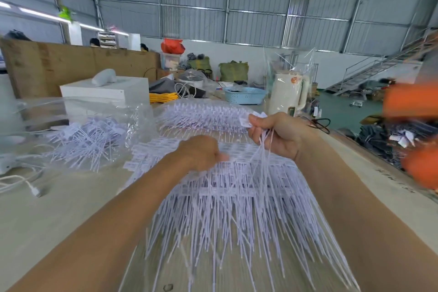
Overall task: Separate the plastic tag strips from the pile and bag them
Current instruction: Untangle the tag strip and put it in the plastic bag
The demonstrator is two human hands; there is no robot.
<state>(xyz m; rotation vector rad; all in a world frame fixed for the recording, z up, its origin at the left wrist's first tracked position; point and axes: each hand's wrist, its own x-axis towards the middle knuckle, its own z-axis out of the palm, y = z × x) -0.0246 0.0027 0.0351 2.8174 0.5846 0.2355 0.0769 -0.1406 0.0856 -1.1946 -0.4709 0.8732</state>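
A big pile of white plastic tag strips (237, 201) fans out on the table in front of me, thin tails pointing toward me. My right hand (277, 133) is raised above the pile's far end and pinches a small bunch of strips (263, 147) by their flat heads, tails dangling. My left hand (201, 152) presses down on the pile's heads, fingers curled onto them. A clear plastic bag (94, 130) holding loose strips lies at the left. Another stack of strips (203, 116) lies beyond the pile.
A white box (104, 92) stands behind the bag. A white cable with a plug (33, 187) lies at the left. A blue basket (245, 95) and a white kettle (288, 95) in plastic wrap stand at the back. A blurred orange sleeve (412, 102) is at the right.
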